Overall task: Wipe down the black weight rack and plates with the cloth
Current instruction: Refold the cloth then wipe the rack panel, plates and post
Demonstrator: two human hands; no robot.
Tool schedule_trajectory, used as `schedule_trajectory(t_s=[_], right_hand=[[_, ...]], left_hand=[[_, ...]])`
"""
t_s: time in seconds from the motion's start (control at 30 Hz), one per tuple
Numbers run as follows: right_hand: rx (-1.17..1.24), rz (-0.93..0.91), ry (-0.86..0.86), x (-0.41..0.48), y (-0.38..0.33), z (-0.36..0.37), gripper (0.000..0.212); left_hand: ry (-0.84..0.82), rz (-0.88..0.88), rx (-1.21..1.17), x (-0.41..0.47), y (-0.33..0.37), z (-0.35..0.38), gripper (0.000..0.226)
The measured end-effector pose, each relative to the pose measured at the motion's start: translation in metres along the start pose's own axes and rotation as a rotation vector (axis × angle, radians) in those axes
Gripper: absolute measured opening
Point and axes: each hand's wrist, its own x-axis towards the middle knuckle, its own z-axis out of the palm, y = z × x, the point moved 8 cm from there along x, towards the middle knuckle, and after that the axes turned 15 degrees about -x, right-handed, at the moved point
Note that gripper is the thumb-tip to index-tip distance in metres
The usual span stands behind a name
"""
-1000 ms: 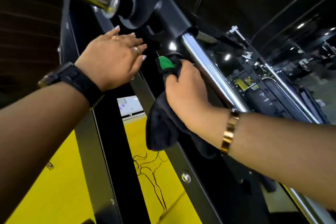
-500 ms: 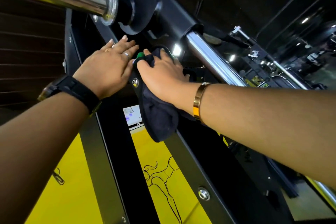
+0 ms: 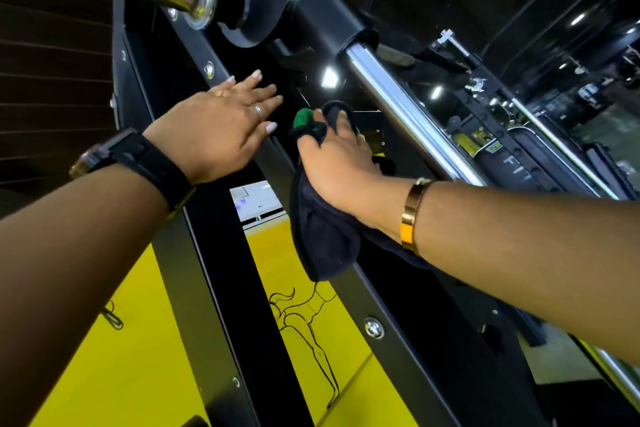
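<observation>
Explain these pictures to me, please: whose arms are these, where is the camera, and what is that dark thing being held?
No robot here: a person wears a camera on the head, so you look along both arms. The left hand lies flat, fingers straight, on the black weight rack. The right hand grips a dark cloth with a green patch and holds it against the rack, beside a chrome rod. Behind the frame is a yellow surface with a line drawing.

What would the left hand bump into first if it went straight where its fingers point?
Probably the black collar atop the chrome rod; the left hand lies flat on the rack, though depth is unclear.
</observation>
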Motion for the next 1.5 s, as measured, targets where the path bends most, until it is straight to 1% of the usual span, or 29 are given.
schedule_trajectory(t_s=[0.13,0.27,0.33,0.47,0.53,0.6,0.67,0.73,0.77,0.8,0.87,0.97,1.0,1.07,1.13,1.23,1.3,1.33,1.4,1.5], right_hand=[[0.013,-0.010,0.025,-0.015,0.020,0.008,0.058],[0.025,-0.031,0.053,-0.024,0.033,0.014,0.059],[0.003,-0.095,0.066,-0.033,0.031,0.015,0.060],[-0.026,-0.310,0.115,-0.060,0.019,0.011,0.061],[-0.009,-0.346,0.120,-0.066,0.018,0.010,0.060],[0.026,-0.302,0.098,-0.061,0.023,0.011,0.058],[0.048,-0.164,0.078,-0.050,0.037,0.015,0.057],[0.104,0.006,0.041,-0.040,0.053,0.021,0.064],[0.123,0.049,0.023,-0.039,0.057,0.023,0.069],[0.115,0.046,0.024,-0.039,0.058,0.025,0.074],[0.053,-0.056,0.062,-0.047,0.050,0.024,0.080],[-0.057,-0.285,0.097,-0.070,0.035,0.022,0.072],[-0.075,-0.335,0.099,-0.078,0.034,0.022,0.069],[-0.077,-0.366,0.102,-0.088,0.037,0.023,0.070],[-0.042,-0.316,0.092,-0.089,0.049,0.029,0.074],[0.056,-0.110,0.071,-0.091,0.082,0.039,0.085],[0.105,-0.012,0.029,-0.100,0.097,0.043,0.079],[0.095,-0.018,0.003,-0.106,0.098,0.042,0.073],[0.037,-0.103,-0.016,-0.119,0.090,0.040,0.069],[-0.094,-0.320,0.024,-0.137,0.077,0.040,0.078]], left_hand=[[0.020,0.004,-0.018,-0.003,0.012,0.004,0.080],[0.012,0.005,0.022,-0.003,0.020,0.004,0.080],[0.006,0.023,0.036,-0.003,0.025,0.006,0.079],[0.004,0.020,0.028,-0.002,0.030,0.010,0.079],[0.007,0.018,0.030,-0.003,0.031,0.009,0.079],[0.002,0.014,0.017,-0.003,0.033,0.009,0.079],[-0.010,0.010,0.009,-0.004,0.035,0.010,0.078],[-0.007,0.026,0.013,-0.006,0.040,0.012,0.075],[-0.013,0.032,0.017,-0.006,0.042,0.014,0.074],[-0.023,0.041,0.024,-0.007,0.045,0.016,0.072],[-0.044,0.075,0.037,-0.007,0.052,0.020,0.070],[-0.075,0.105,0.037,-0.005,0.061,0.024,0.070],[-0.083,0.112,0.049,-0.005,0.063,0.025,0.070],[-0.066,0.143,0.092,-0.005,0.068,0.027,0.065],[-0.043,0.165,0.117,-0.005,0.071,0.028,0.061],[-0.059,0.150,0.101,-0.005,0.072,0.031,0.064],[-0.069,0.148,0.100,-0.006,0.075,0.032,0.067],[-0.080,0.151,0.102,-0.005,0.077,0.033,0.067],[-0.117,0.175,0.103,-0.003,0.084,0.038,0.068],[-0.158,0.204,0.106,0.000,0.095,0.049,0.069]])
